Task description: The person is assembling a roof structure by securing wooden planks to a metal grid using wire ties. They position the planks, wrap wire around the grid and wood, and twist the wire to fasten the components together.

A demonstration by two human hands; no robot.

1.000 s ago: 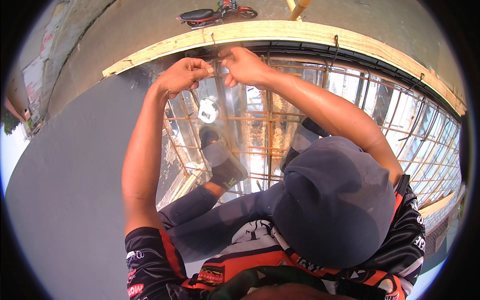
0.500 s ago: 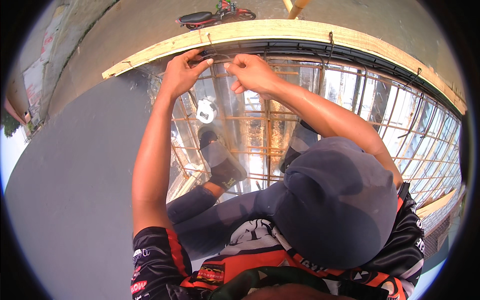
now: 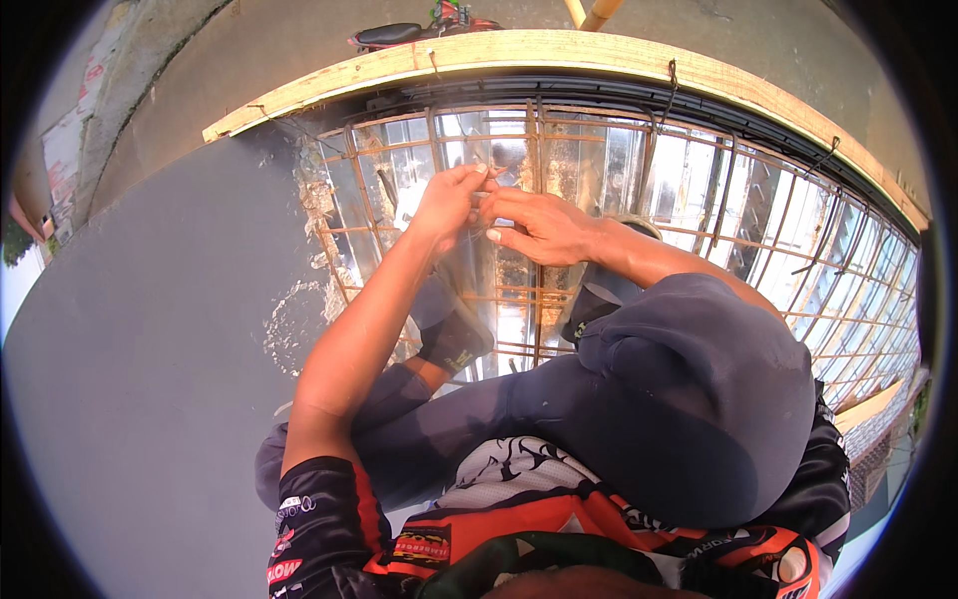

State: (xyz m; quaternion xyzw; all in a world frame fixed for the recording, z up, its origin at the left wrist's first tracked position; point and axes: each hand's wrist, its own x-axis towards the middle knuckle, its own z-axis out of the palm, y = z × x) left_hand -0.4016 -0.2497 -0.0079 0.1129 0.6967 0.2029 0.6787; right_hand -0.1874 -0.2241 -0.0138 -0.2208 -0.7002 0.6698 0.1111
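My left hand [image 3: 449,208] and my right hand [image 3: 544,228] meet above the rusty steel bar grid [image 3: 536,297], between my body and the wooden beam. Thumb and fingers of the left hand are pinched together near the right hand's fingertips. The right hand's fingers are bent inward, with the thumb beneath them. Something thin and small shows at the fingertips; its kind is too small to make out. Along the far side runs the pale wooden beam [image 3: 519,50], with bent dark wire ties [image 3: 672,80] looped at it. Dark bars lie just under the beam.
Shiny metal sheeting [image 3: 589,165] lies beneath the grid. My feet, one in a dark shoe [image 3: 454,339], are down among the bars. A smooth grey surface [image 3: 150,299] spreads to the left. A motorcycle [image 3: 399,36] and yellowish poles [image 3: 599,14] stand beyond the beam.
Both hands have come back from the beam toward my body and closed together. The white round object on the bars is now mostly hidden behind my left hand and arm.
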